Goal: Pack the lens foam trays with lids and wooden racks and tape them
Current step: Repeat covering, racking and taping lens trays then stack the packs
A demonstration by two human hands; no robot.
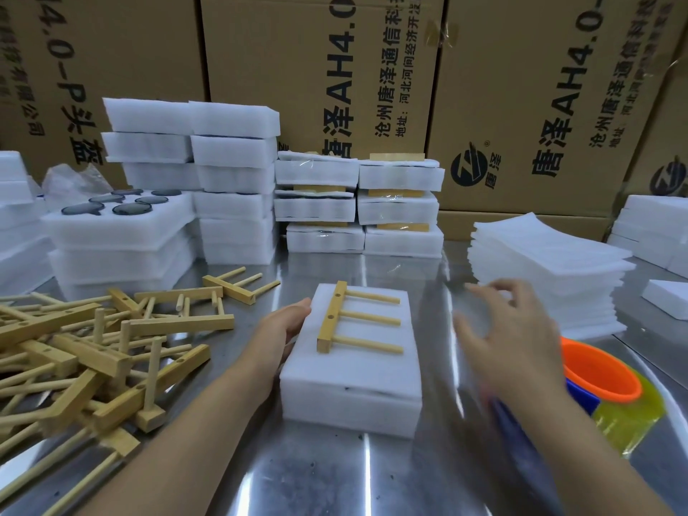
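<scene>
An open white foam tray (119, 221) tops a stack at the left, and dark round lenses (132, 208) sit in its pockets. Behind it stand taller stacks of white foam blocks (232, 180) and wrapped foam packs with wooden racks on top (398, 202), all in front of brown printed cardboard boxes (320, 68). At the right edge an orange round plastic cup (599, 378) lies tilted, with blue and yellowish clear parts just beside it; its contents cannot be made out.

The lidded white foam tray (353, 389) lies in the middle of the shiny metal table (335, 478), a thin dark seam running between lid and base. A pale wooden rack with three pegs (353, 322) lies flat on the lid, bar to the left and pegs pointing right.

The left hand (286, 325) rests with relaxed fingers against the tray's left side. The right hand (510, 329), blurred, hovers to the tray's right with fingers spread, grasping nothing. A heap of loose wooden racks (93, 351) lies to the left, and a stack of thin white foam sheets (547, 270) to the right.
</scene>
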